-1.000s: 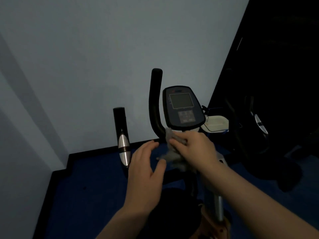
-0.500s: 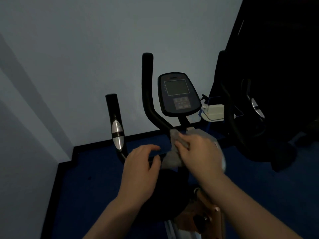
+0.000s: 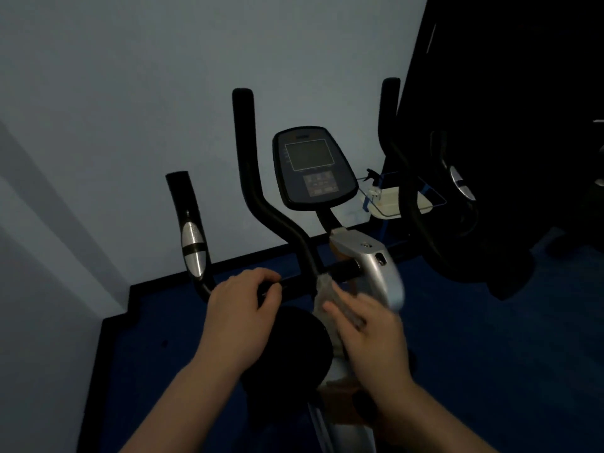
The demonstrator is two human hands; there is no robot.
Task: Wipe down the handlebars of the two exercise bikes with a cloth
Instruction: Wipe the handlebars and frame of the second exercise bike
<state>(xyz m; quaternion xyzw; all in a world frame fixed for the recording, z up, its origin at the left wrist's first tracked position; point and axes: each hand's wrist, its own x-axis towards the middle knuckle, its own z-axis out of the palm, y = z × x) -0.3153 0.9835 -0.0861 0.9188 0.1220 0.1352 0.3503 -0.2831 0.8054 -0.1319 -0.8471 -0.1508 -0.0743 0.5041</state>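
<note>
Nearest, at six o'clock, the handlebar (image 3: 294, 284) is clenched by the left hand (image 3: 243, 317), while the cloth (image 3: 327, 294) is pinched in the right hand (image 3: 369, 335) against the bar's middle. Farther, at twelve, the upright grips (image 3: 243, 152) look unwiped yet; the second bike (image 3: 457, 197), at two, is judged untouched.

Open room is lying between the short left grip (image 3: 191, 230) and the tall bent handlebar (image 3: 261, 197), above the crossbar (image 3: 294, 282). The console (image 3: 312, 168) and silver stem (image 3: 366, 256) are blocking the middle. The right handlebar (image 3: 402, 178) and a second bike (image 3: 483, 223) are crowding the right side, and the wall (image 3: 130, 93) is standing just behind.
</note>
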